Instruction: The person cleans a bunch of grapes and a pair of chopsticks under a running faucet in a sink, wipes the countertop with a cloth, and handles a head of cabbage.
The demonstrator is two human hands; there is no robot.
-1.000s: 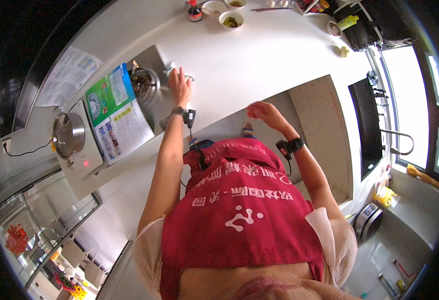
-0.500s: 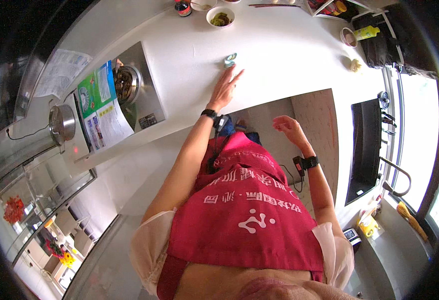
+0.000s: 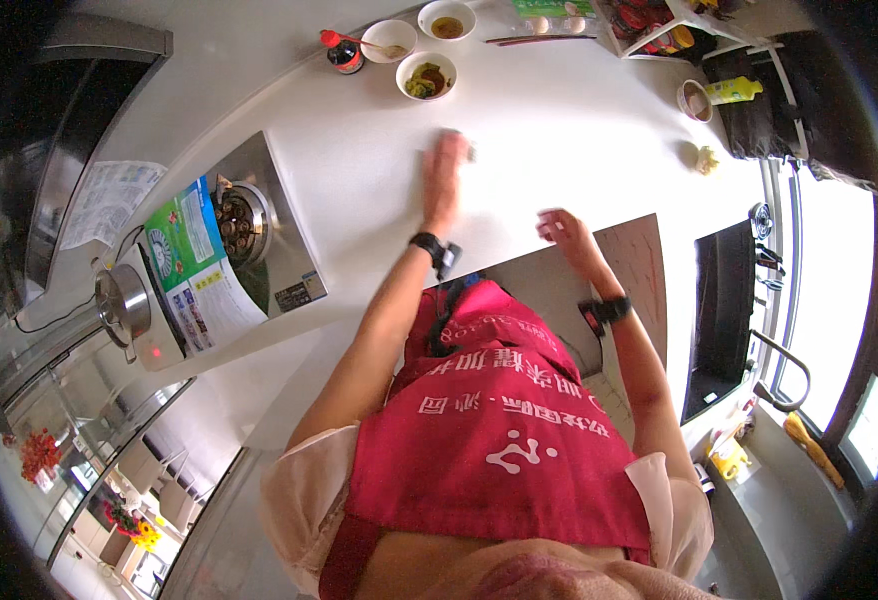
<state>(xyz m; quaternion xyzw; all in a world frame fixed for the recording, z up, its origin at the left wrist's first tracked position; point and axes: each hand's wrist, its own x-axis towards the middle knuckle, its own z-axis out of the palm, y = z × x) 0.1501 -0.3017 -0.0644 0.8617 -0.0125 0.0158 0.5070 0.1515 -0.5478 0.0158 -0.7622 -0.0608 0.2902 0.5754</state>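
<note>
My left hand reaches over the white counter, its fingers smeared by motion. Beside its fingertips a small greyish-teal thing shows only in part, so its kind and whether I grip it cannot be made out. My right hand hovers near the counter's front edge, empty, with loosely bent fingers. Ahead of the left hand stands a white bowl with green and dark contents. Behind it are a second bowl with a spoon and a third bowl with brownish liquid.
A dark red-capped bottle stands by the bowls. Chopsticks and eggs lie at the back. At right are another bowl, a yellow bottle and a dark sink. A green-blue packet lies by the burner at left.
My left hand has turned and now partly covers the small teal thing, which showed beyond its fingertips before. My right hand has risen slightly toward the counter. The view has shifted, showing more of the bowls.
</note>
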